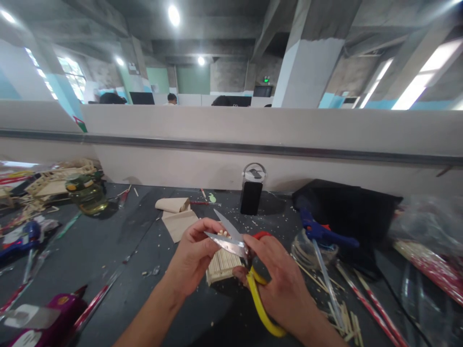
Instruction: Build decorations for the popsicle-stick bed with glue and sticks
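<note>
My right hand [277, 272] grips a pair of scissors [262, 303] with yellow and red handles; their steel blades stand apart and point to the upper left. Between the fingertips of my left hand [193, 253] are small pale wooden sticks [223, 233], with their ends close to the blades. Just below the blades lies a small slab of wooden sticks [223, 265] set side by side; the scissors and my hands cover part of it. Whether my left hand touches this slab, I cannot tell.
A folded brown paper [179, 224] and a black phone [251, 197] stand beyond my hands. To the right are a blue glue gun [327, 229], loose sticks [347, 320] and a black cloth [347, 205]. A bottle [86, 195] and a purple tool [48, 320] are left. A partition [181, 166] closes the back.
</note>
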The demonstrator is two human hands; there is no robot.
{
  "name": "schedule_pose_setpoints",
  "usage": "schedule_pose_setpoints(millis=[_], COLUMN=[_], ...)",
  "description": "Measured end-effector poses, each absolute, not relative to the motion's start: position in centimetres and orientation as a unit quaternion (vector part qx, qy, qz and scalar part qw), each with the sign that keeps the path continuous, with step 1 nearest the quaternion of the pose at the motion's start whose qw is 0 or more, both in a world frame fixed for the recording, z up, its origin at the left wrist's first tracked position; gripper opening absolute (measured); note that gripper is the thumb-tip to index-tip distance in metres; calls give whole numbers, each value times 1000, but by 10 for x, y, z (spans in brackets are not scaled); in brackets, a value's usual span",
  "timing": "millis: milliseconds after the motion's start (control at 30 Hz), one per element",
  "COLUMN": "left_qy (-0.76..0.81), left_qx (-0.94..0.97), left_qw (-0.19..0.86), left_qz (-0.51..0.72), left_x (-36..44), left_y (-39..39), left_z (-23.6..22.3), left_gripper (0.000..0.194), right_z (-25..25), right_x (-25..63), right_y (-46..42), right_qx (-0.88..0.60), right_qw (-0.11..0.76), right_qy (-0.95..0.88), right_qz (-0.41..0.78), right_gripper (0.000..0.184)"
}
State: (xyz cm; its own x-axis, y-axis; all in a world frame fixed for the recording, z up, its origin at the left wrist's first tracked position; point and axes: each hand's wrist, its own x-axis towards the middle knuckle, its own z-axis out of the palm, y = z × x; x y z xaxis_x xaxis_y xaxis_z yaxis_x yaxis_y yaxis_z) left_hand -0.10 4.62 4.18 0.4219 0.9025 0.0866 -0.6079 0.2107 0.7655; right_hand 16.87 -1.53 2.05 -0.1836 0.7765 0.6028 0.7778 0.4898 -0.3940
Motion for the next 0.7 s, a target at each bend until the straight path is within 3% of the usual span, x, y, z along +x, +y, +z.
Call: schedule_pose_setpoints(millis=[700], left_qy=[206], left_qx=[366], left_qw=[757], left_qz=[501], left_x=[1], left_y=[45], left_z=[39], left_gripper=[19], right_z=[18], right_x=[168], right_y=[-17], right_qx=[-507], right_qw=[386], right_qy=[-770], right_qz=[-34], right_gripper=[40])
